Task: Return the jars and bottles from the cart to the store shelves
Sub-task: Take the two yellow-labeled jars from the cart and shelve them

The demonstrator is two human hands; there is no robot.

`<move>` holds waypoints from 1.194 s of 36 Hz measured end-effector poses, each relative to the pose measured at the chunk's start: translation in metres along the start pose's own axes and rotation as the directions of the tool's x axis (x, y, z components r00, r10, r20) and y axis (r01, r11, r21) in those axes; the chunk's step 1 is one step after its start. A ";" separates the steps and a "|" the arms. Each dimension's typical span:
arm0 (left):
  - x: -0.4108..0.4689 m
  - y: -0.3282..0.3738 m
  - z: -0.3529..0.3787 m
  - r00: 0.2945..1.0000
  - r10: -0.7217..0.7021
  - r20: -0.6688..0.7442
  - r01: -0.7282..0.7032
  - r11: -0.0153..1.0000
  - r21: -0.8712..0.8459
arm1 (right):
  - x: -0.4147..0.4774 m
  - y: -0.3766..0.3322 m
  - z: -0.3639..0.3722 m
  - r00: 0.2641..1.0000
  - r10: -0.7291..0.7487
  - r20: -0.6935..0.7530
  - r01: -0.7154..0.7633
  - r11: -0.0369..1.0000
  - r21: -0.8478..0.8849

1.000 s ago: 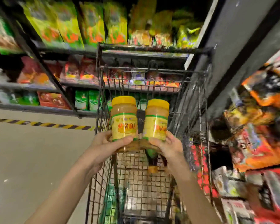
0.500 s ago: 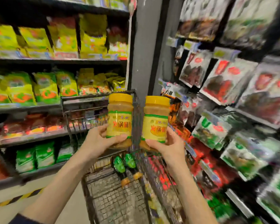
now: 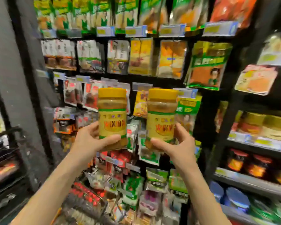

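Note:
I hold two matching jars with yellow lids and yellow labels, both upright at chest height. My left hand (image 3: 91, 140) grips the left jar (image 3: 112, 117) round its lower part. My right hand (image 3: 177, 146) grips the right jar (image 3: 162, 119) the same way. A hand's width separates the jars. At the right, a store shelf (image 3: 256, 142) carries similar yellow-lidded jars (image 3: 264, 124). Only a corner of the cart's wire basket (image 3: 81, 207) shows at the bottom edge.
Straight ahead hang rows of bagged foods on black racks (image 3: 136, 59). A grey pillar (image 3: 11, 88) stands at the left. Lower right shelves hold red-labelled jars (image 3: 250, 164) and blue-lidded tubs (image 3: 234, 197).
The view has swung right from the cart to the hanging racks and the jar shelves. Both hands have lifted the two jars higher and moved them slightly apart.

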State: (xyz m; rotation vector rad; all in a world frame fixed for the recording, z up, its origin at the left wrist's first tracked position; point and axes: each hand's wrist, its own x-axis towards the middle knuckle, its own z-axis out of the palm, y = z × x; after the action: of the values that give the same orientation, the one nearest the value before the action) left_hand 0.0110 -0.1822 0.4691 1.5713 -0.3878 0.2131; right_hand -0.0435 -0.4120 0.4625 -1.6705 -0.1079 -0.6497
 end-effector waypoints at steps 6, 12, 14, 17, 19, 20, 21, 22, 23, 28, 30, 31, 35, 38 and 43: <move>-0.028 0.030 0.129 0.980 0.052 0.191 -0.031 0.993 -0.113 | -0.041 -0.028 -0.134 0.981 -0.045 -0.190 0.022 0.993 -0.119; -0.069 0.055 0.262 0.926 0.088 0.367 -0.017 0.981 -0.191 | -0.101 -0.051 -0.266 0.926 -0.068 -0.371 -0.022 0.972 -0.233; -0.083 0.061 0.303 0.905 0.101 0.413 -0.012 0.977 -0.213 | -0.121 -0.057 -0.303 0.905 -0.084 -0.418 -0.039 0.960 -0.278; -0.106 0.076 0.361 0.867 0.137 0.479 -0.012 0.967 -0.254 | -0.149 -0.067 -0.354 0.866 -0.113 -0.486 -0.066 0.940 -0.335; -0.119 0.085 0.394 0.829 0.156 0.537 -0.004 0.962 -0.273 | -0.167 -0.074 -0.383 0.836 -0.141 -0.530 -0.079 0.926 -0.370; -0.125 0.089 0.410 0.808 0.164 0.565 -0.001 0.961 -0.278 | -0.175 -0.077 -0.396 0.819 -0.157 -0.552 -0.087 0.917 -0.389; -0.129 0.091 0.425 0.789 0.169 0.591 0.004 0.960 -0.281 | -0.183 -0.080 -0.408 0.802 -0.171 -0.573 -0.095 0.909 -0.405; -0.134 0.094 0.441 0.769 0.173 0.615 0.012 0.959 -0.284 | -0.191 -0.083 -0.421 0.783 -0.184 -0.594 -0.103 0.904 -0.415; -0.139 0.097 0.456 0.753 0.170 0.636 0.027 0.957 -0.287 | -0.197 -0.085 -0.432 0.763 -0.194 -0.617 -0.114 0.899 -0.423; -0.160 0.105 0.525 0.675 0.191 0.713 0.057 0.949 -0.309 | -0.224 -0.089 -0.485 0.681 -0.210 -0.701 -0.178 0.882 -0.437; -0.166 0.107 0.549 0.648 0.208 0.733 0.054 0.947 -0.317 | -0.230 -0.089 -0.502 0.658 -0.216 -0.722 -0.201 0.873 -0.444; -0.168 0.108 0.561 0.635 0.214 0.742 0.054 0.946 -0.320 | -0.232 -0.089 -0.511 0.645 -0.222 -0.731 -0.208 0.869 -0.448; -0.175 0.108 0.611 0.590 0.216 0.778 0.083 0.942 -0.325 | -0.234 -0.085 -0.546 0.594 -0.242 -0.768 -0.231 0.863 -0.450; -0.175 0.108 0.653 0.563 0.219 0.797 0.100 0.939 -0.329 | -0.230 -0.080 -0.576 0.567 -0.252 -0.784 -0.249 0.855 -0.455; -0.166 0.115 0.724 0.522 0.229 0.822 0.116 0.935 -0.335 | -0.214 -0.073 -0.635 0.536 -0.271 -0.799 -0.282 0.835 -0.473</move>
State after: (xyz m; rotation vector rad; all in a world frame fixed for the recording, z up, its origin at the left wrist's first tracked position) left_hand -0.2605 -0.8832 0.4829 1.1913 -1.1998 -0.6176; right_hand -0.4773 -0.9281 0.4656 -1.6873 0.9020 -1.5584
